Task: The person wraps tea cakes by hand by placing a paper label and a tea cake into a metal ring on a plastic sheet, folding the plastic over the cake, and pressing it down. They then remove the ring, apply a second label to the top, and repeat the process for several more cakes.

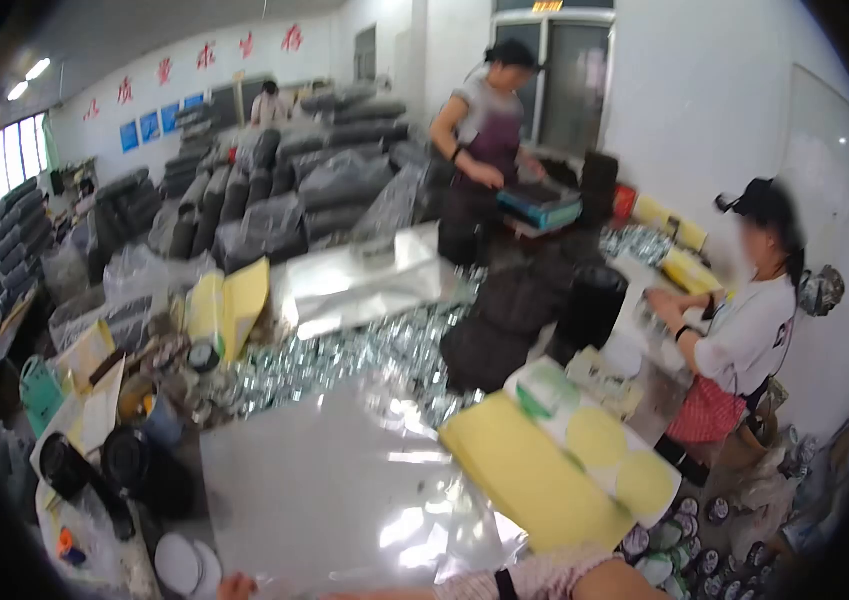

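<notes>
At the bottom edge, part of my left hand (236, 586) shows beside the near left corner of a clear, shiny plastic sheet (294, 490). Its fingers are blurred and cut off, so what it holds is hidden. From the lower right, my right arm reaches in with a pale pink sleeve and a black band. Only a sliver of my right hand (369, 595) is visible along the sheet's near edge; its fingers are out of sight. Right of the sheet lies a yellow panel (534, 470). White round discs (177, 563) sit left of my left hand.
Small silvery pieces (344, 350) spread behind the sheet. Black rolls (144, 470) stand at left, dark material (504, 320) lies mid-table. One person (489, 130) stands behind it beside a blue box (539, 207); another (744, 330) works at right. Grey rolls (274, 180) are piled behind.
</notes>
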`<state>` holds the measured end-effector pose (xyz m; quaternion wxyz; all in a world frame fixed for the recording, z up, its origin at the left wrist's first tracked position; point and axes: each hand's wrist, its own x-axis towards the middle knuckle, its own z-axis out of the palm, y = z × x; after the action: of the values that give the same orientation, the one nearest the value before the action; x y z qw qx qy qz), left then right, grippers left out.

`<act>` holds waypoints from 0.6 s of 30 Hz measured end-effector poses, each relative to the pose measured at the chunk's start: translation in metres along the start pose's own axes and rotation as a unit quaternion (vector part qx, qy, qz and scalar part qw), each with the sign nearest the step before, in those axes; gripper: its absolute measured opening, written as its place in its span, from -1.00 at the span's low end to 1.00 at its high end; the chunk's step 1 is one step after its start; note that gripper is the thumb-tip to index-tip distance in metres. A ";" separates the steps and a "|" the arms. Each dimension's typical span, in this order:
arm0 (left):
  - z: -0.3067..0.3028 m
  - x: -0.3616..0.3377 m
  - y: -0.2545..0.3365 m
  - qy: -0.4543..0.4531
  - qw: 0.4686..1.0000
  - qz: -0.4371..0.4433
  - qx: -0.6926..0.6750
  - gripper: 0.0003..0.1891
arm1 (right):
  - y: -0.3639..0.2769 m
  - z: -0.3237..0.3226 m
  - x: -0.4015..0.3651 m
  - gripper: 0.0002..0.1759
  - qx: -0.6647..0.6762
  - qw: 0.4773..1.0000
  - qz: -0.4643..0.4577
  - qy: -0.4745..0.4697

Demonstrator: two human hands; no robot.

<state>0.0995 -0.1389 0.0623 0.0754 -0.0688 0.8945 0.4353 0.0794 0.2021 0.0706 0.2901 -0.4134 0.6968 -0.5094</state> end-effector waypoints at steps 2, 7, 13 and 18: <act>-0.007 -0.009 0.030 -0.014 0.999 0.031 0.014 -0.76 | 0.011 -0.003 0.023 -0.56 -0.115 0.992 -0.033 -0.024; 0.035 -0.053 0.007 -0.115 0.947 0.195 0.228 -0.82 | 0.109 -0.011 0.020 -0.26 -0.021 0.950 0.044 0.309; 0.034 -0.034 -0.005 -0.214 0.952 0.131 0.174 -0.85 | 0.111 0.016 -0.053 -0.30 -0.378 0.914 0.005 0.144; -0.028 0.010 -0.049 0.185 0.961 0.045 0.201 -0.81 | 0.038 0.001 -0.164 -0.53 -0.222 0.949 0.167 -0.149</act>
<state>0.0973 -0.1916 0.0397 -0.0989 -0.0916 0.9641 0.2287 0.1501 0.3499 0.0315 0.3725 -0.4158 0.8003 -0.2190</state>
